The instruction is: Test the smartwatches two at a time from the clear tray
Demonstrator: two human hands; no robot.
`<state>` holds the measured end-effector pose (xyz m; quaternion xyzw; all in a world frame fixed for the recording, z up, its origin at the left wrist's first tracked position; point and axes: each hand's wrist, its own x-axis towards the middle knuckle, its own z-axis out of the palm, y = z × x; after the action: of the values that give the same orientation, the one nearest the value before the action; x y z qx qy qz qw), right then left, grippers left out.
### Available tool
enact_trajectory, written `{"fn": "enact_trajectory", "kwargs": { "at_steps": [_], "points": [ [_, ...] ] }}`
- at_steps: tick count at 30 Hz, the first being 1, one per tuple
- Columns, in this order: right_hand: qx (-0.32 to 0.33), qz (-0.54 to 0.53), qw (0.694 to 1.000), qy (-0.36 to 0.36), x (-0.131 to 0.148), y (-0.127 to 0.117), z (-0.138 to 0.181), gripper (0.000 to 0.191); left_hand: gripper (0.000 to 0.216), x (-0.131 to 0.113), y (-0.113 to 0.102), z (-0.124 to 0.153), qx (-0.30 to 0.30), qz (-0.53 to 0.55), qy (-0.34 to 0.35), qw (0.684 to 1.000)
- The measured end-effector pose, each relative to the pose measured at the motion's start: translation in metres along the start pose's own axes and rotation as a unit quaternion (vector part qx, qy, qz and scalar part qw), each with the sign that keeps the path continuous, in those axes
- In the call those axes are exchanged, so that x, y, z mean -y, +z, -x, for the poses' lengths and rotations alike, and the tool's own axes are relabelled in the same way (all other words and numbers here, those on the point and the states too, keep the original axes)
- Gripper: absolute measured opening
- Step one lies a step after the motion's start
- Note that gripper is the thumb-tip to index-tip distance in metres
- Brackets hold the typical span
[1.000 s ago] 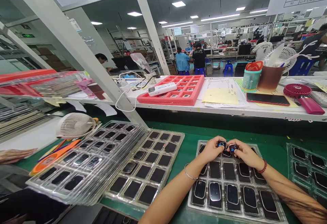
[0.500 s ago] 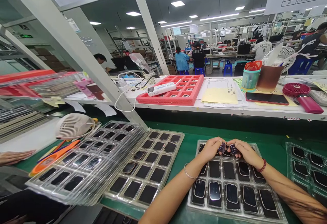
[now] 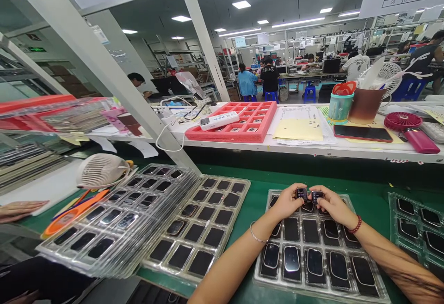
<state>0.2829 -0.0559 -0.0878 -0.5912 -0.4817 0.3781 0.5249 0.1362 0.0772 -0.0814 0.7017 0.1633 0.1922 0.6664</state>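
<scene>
My left hand (image 3: 290,201) is closed on a smartwatch body (image 3: 301,194) without a strap, its lit screen facing me. Beside it, my right hand (image 3: 329,202) grips a second smartwatch body (image 3: 317,197), also lit. Both are held close together, above the far rows of a clear plastic tray (image 3: 305,241). More dark-screened watch bodies lie in that tray's pockets, among them a watch (image 3: 315,262) in the near row. Some pockets show only black lining. My wrists and fingers hide part of the far rows.
Left of me lie a tray (image 3: 222,234) with mostly black pockets and a tall stack of watch trays (image 3: 138,211). Another tray (image 3: 416,230) is at right. A shelf edge (image 3: 294,149) runs behind, bearing a red foam tray (image 3: 239,135). A co-worker's hand (image 3: 24,210) rests far left.
Both watches have turned so that their lit screens face me more squarely. My fingers have shifted slightly around them; the arms and trays stay in place.
</scene>
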Motion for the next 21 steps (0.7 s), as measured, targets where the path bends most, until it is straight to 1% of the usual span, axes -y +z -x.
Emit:
{"fn": "enact_trajectory", "kwargs": {
  "at_steps": [1,3,6,9,11,14,17,21],
  "points": [
    [0.000,0.004,1.000,-0.011,0.001,0.001,0.000,0.036,0.045,0.002,0.000,0.000,0.003,-0.002,0.006,1.000],
    [0.006,0.007,1.000,-0.029,0.003,0.002,0.000,0.044,0.046,0.005,0.001,-0.001,0.008,-0.006,0.006,1.000],
    [0.022,0.014,0.999,-0.037,0.005,0.003,0.001,0.043,0.044,0.006,0.001,-0.001,0.016,-0.004,0.009,1.000],
    [0.030,0.017,0.998,-0.047,0.007,0.002,0.002,0.044,0.043,0.004,0.000,0.000,0.012,-0.001,0.020,1.000],
    [0.036,0.015,0.998,-0.042,0.009,0.002,0.003,0.040,0.036,0.003,0.000,0.000,0.013,0.000,0.014,1.000],
    [0.037,0.016,0.999,-0.017,0.011,0.002,0.003,0.028,0.025,0.005,-0.001,-0.001,0.023,-0.005,0.003,1.000],
    [0.035,0.021,0.999,-0.010,0.011,0.003,0.002,0.023,0.024,0.007,-0.002,-0.002,0.027,-0.010,0.007,1.000],
    [0.039,0.028,0.999,-0.015,0.010,0.002,0.002,0.022,0.025,0.009,-0.002,-0.002,0.030,-0.013,0.005,0.999]
  ]
}}
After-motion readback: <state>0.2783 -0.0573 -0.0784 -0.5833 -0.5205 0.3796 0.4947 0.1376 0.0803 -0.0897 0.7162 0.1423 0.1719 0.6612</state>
